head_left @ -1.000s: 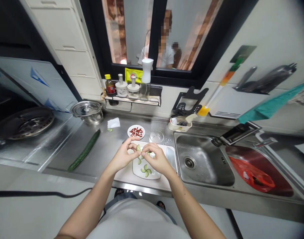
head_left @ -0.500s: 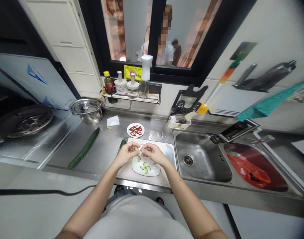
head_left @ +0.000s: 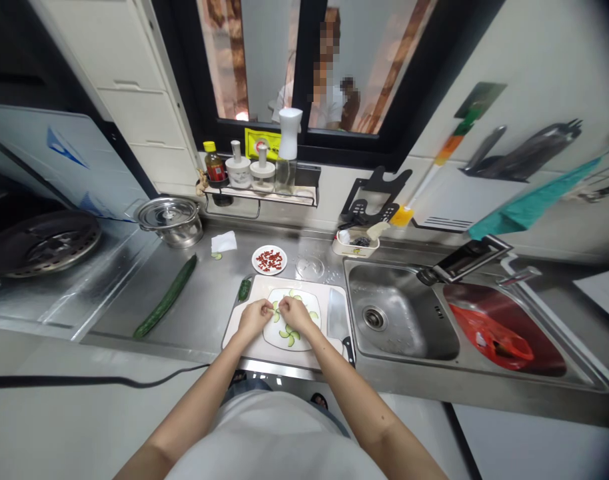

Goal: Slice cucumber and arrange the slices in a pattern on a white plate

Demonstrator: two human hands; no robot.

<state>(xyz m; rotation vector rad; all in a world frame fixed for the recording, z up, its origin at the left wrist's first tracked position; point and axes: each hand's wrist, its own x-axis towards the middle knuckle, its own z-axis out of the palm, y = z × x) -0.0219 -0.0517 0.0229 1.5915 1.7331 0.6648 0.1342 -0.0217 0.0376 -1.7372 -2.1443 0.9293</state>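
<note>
Both my hands are over the left part of a white plate (head_left: 304, 298) on a pale cutting board (head_left: 249, 291). Pinched fingers of my left hand (head_left: 255, 318) are at the plate's left side, beside a cucumber slice. My right hand (head_left: 295, 314) is also pinched, just right of it; what either holds is too small to make out. Curved green cucumber slices (head_left: 289, 335) lie in clusters on the plate. A cucumber stub (head_left: 244, 289) rests at the board's upper left, and a knife (head_left: 337, 317) lies along its right side.
A long cucumber (head_left: 167, 298) lies to the left. Behind the board are a dish of red pieces (head_left: 269, 260) and a white tissue (head_left: 224, 242). A lidded pot (head_left: 172, 220) stands at the back left; the sink (head_left: 404, 313) is at the right.
My hands have come down lower onto the plate. The cucumber stub and the knife's handle now show more fully. The view has shifted slightly.
</note>
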